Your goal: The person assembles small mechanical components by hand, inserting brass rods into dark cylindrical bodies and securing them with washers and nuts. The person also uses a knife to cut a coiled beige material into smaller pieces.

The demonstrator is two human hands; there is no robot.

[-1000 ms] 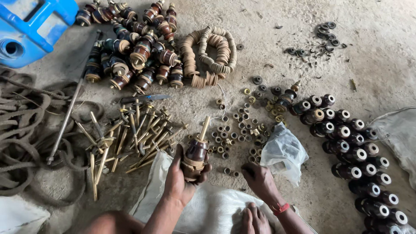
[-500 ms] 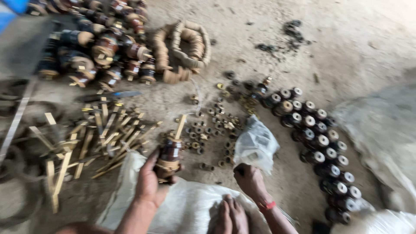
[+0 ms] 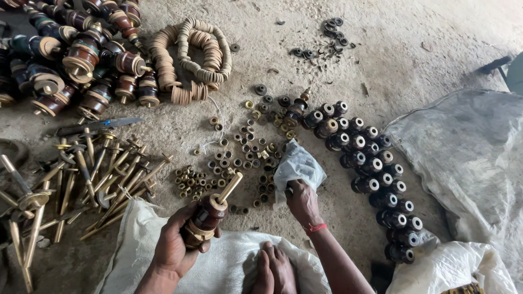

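While the person sat over a white sack on the floor:
Left hand: fingers wrapped tight round a brown insulator.
Axis: its brass rod pointed to 1 o'clock, toward the bag.
Right hand: pinched shut on a clear plastic bag, at 3 o'clock of the insulator, near.
Surface: dusty concrete floor.
Room: nuts at 12 o'clock; black caps at 2.

**Right hand now on the plastic bag**

Right hand has moved up from the white sack to the clear plastic bag & grips its lower edge; 1 s ago it lay flat, just below the bag. Left hand w/ brown insulator sits a bit lower, nearer the sack; brass rod tilts more to the right. Camera view swung right, then back.
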